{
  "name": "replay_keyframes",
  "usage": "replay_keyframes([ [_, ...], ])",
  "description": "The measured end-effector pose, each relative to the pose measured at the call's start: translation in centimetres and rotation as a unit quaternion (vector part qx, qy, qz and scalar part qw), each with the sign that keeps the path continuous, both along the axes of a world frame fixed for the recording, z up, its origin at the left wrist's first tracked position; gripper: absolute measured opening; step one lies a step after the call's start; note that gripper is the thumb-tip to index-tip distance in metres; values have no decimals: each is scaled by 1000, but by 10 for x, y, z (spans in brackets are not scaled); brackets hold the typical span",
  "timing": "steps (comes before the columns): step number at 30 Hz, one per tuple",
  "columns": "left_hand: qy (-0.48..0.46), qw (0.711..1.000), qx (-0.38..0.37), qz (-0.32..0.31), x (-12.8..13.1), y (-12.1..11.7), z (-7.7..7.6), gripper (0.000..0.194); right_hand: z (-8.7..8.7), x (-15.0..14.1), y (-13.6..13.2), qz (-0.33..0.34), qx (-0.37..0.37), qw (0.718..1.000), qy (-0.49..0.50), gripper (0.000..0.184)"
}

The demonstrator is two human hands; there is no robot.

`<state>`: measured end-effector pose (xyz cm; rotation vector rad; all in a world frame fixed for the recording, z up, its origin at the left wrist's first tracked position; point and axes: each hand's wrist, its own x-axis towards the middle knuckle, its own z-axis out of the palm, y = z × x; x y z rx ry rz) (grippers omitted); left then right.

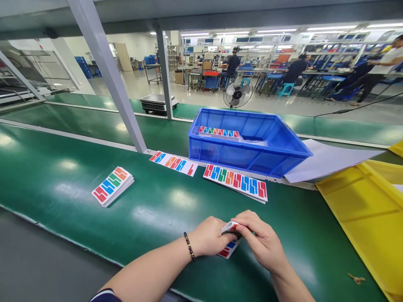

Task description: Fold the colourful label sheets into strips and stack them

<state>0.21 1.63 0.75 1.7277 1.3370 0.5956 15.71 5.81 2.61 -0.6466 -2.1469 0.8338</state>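
Observation:
My left hand (209, 237) and my right hand (261, 239) meet low in the middle over the green belt (63, 167). Both are closed on one small sticker sheet (229, 247) with red, blue and orange shapes; its top edge is bent up between the fingers. A stack of the same sheets (112, 186) lies to the left. Two longer sticker strips lie beyond the hands: one strip (174, 163) at centre-left, another strip (235, 182) just in front of the blue bin (220, 153), which holds more sheets (218, 132).
A yellow tray (365, 214) fills the right side, with white paper (327, 159) beside the bin. A grey slanted post (107, 75) rises from the belt's rail. A scale (157, 102) and a fan (237, 94) stand beyond; people work at far benches.

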Motion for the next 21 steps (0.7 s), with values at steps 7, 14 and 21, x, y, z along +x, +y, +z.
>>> replay_keyframes([
  [7, 42, 999, -4, -10, 0, 1, 3, 27, -4, -2, 0, -18, 69, 997, -20, 18],
  [14, 83, 996, -1, -32, 4, 0, -1, 31, 2, -5, -5, 11, 49, 998, -30, 21],
  [21, -6, 999, -47, 8, -1, 2, -5, 27, -3, 3, 1, -34, -15, 998, -44, 16],
])
